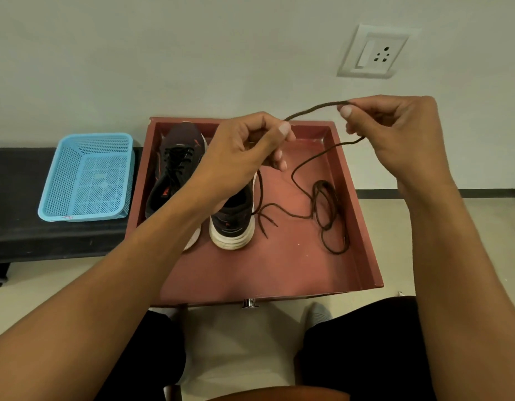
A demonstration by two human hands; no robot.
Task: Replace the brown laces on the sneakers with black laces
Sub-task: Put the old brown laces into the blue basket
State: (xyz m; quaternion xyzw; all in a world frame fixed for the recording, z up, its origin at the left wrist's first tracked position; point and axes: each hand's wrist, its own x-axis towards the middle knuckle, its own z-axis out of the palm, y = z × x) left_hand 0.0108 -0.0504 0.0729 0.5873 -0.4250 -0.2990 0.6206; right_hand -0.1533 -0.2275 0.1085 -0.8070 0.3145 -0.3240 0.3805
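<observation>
Brown lace (314, 109) is stretched between your two hands over the red tray (265, 270). Your left hand (244, 149) pinches it with fingers curled, your right hand (395, 131) pinches it at thumb and fingertip. Slack drops into a loose tangle on the tray floor beside the right sneaker (233, 227); left sneaker (166, 186) already wears black laces (178, 160).

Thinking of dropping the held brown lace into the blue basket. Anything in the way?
Between the brown lace, pinched by the left hand and right hand, and the blue basket lie two sneakers and the red tray's left wall. Both sit low; lifted over, probably nothing blocks.
</observation>
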